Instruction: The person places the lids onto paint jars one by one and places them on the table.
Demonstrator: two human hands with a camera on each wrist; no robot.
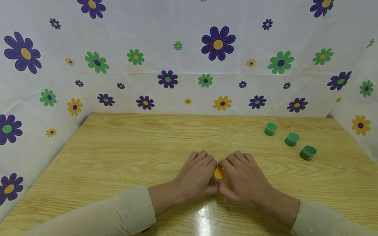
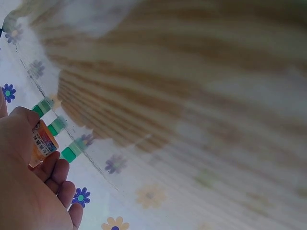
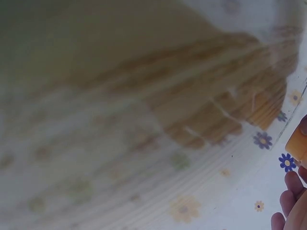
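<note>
A small orange jar (image 1: 219, 173) sits between both hands, low over the front middle of the table. My left hand (image 1: 196, 175) grips it from the left, thumb on the near side and curled fingers on the far side. From the right, my right hand (image 1: 246, 178) holds the same jar, and the two thumbs meet in front of it. A printed label shows on the side of the jar (image 2: 44, 141) in the left wrist view. At the right edge of the right wrist view, only part of the jar (image 3: 296, 145) appears beside the fingers.
Three green jars with pale lids stand in a slanting row at the back right: a far one (image 1: 270, 129), a middle one (image 1: 292, 139) and a nearer one (image 1: 308, 152). A flower-print cloth (image 1: 165, 39) walls the wood-grain table (image 1: 118, 147) at the back and sides.
</note>
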